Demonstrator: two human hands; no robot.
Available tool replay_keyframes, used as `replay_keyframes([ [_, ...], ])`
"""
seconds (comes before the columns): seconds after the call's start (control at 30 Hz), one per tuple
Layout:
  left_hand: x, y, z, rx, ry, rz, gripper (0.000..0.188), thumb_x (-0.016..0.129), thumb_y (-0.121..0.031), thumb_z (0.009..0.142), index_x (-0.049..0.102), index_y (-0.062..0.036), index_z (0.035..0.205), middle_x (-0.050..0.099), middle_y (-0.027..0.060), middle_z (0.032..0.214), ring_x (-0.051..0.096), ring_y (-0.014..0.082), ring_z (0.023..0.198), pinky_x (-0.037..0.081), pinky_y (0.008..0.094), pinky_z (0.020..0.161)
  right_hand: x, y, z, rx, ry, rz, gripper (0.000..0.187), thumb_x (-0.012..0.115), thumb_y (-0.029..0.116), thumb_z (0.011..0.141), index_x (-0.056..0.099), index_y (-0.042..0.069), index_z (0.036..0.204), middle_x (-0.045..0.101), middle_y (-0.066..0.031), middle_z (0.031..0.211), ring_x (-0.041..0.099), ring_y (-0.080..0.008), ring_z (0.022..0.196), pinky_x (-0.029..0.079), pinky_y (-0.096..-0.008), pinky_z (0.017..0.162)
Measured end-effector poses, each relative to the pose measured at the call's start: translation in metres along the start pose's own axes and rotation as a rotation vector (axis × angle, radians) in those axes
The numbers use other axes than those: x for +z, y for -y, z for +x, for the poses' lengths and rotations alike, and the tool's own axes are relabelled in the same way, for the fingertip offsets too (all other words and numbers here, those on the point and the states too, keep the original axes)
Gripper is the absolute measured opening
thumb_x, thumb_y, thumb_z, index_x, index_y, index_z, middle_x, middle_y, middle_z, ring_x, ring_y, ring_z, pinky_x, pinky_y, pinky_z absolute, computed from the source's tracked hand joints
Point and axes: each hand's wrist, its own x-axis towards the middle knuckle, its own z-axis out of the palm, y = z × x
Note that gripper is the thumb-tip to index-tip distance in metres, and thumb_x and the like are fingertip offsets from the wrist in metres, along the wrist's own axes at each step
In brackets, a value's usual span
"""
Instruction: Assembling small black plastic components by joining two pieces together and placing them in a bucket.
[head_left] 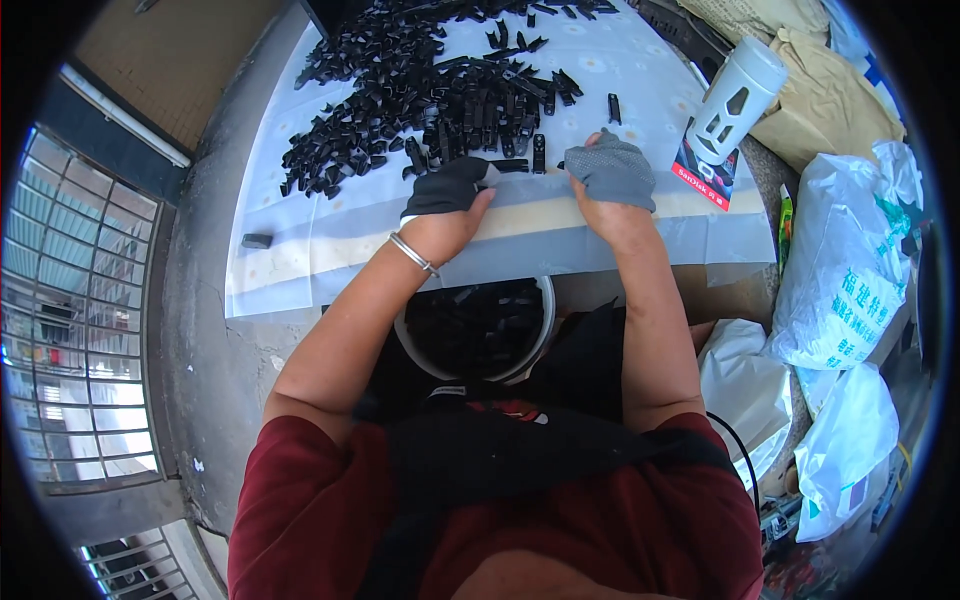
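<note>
My left hand (452, 188), in a black glove with bare fingertips, is closed near the front of the table. A dark flat piece (513, 165) lies just beyond its fingertips; I cannot tell if they touch it. My right hand (608, 172), in a grey dotted glove, is curled shut to the right, with a tiny dark bit showing at its thumb side. What either hand holds is hidden. Between them an upright black plastic piece (539, 154) rests on the sheet. Beyond lies a large heap of small black plastic parts (390, 95).
A patterned plastic sheet (680, 240) covers the table. One loose dark block (257, 241) sits at left, and another black piece (614, 108) at right. A white slotted cylinder (738, 100) stands on a red card (712, 185). Below is a bucket (548, 320) of black parts; bags (840, 265) crowd the right.
</note>
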Motion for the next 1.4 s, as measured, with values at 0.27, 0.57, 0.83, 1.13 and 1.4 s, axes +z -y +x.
replay_keyframes([
  [0.27,-0.047,0.012,-0.068,-0.260,0.029,-0.232,0.034,0.066,-0.023,0.077,0.056,-0.0032,0.103,0.064,0.0095,0.073,0.057,0.0147,0.059,0.046,0.0276,0.057,-0.008,0.050,-0.022,-0.175,-0.151,0.729,0.029,0.050,0.026,0.086,0.055,0.002,0.102,0.056,-0.0168,0.093,0.053,-0.0335,0.088,0.041,-0.0398,0.081],
  [0.57,-0.074,0.020,-0.089,-0.314,0.123,-0.681,0.040,0.066,-0.017,0.079,0.050,-0.0009,0.112,0.062,0.0052,0.076,0.053,0.0076,0.064,0.045,0.0214,0.057,-0.010,0.121,-0.035,-0.512,0.261,0.828,0.029,0.057,0.026,0.081,0.057,0.005,0.101,0.059,-0.0127,0.096,0.055,-0.0293,0.089,0.043,-0.0365,0.080],
  [0.83,-0.042,0.036,-0.106,-0.510,-0.102,-1.118,0.041,0.046,-0.037,0.090,0.061,0.0013,0.093,0.062,0.0066,0.079,0.053,0.0121,0.070,0.044,0.0256,0.065,0.013,0.151,-0.034,-0.403,-0.168,0.937,0.027,0.057,0.027,0.081,0.057,0.002,0.092,0.058,-0.0152,0.084,0.054,-0.0319,0.077,0.042,-0.0399,0.070],
  [1.13,-0.065,0.052,-0.094,-0.511,0.088,-0.958,0.047,0.046,-0.042,0.088,0.061,0.0016,0.081,0.054,0.0015,0.061,0.045,0.0076,0.055,0.037,0.0227,0.050,-0.002,0.129,-0.030,-0.437,-0.091,0.702,0.024,0.050,0.025,0.085,0.058,0.003,0.084,0.059,-0.0133,0.082,0.054,-0.0323,0.077,0.043,-0.0402,0.068],
  [1.4,-0.063,0.037,-0.084,-0.248,-0.050,-0.461,0.038,0.037,-0.027,0.092,0.057,0.0006,0.075,0.056,0.0160,0.061,0.052,0.0317,0.053,0.042,0.0360,0.054,0.001,0.129,-0.034,-0.553,-0.126,0.428,0.016,0.057,0.023,0.080,0.062,0.009,0.085,0.061,-0.0079,0.084,0.056,-0.0276,0.076,0.044,-0.0373,0.069],
])
